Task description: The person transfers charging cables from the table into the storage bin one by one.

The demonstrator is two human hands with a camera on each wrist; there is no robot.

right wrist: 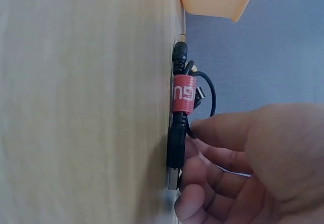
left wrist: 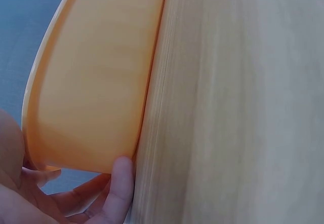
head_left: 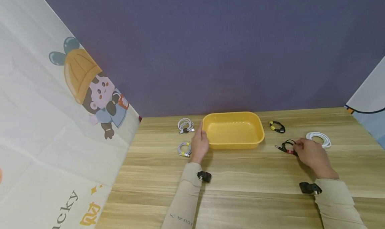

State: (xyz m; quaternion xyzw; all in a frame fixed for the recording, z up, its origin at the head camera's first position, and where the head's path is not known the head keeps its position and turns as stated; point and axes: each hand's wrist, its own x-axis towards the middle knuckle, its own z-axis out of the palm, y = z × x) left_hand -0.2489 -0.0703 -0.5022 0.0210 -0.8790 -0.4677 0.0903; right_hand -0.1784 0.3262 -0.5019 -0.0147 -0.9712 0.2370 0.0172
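A yellow plastic tray (head_left: 233, 146) stands on the wooden table. At its left end, my left hand (head_left: 199, 145) holds the side, thumb at the rim and fingers along the outer wall. To the right, my right hand (head_left: 311, 154) pinches a coiled black USB cable (head_left: 288, 151) between thumb and fingers. This cable (right wrist: 178, 133) has a red strap (right wrist: 185, 95), a barrel plug and a USB plug, and lies at the tabletop in the right wrist view. Beside the right hand lies a coiled white cable (head_left: 323, 137), partly hidden by it.
Left of the tray lie a white USB cable (head_left: 185, 125) and a grey cable with yellow ties (head_left: 184, 149). A black cable with a yellow tie (head_left: 277, 127) lies right of the tray. A blue-grey panel (head_left: 228, 55) rises behind the table (head_left: 240, 189); a printed cloth (head_left: 45, 129) hangs at left.
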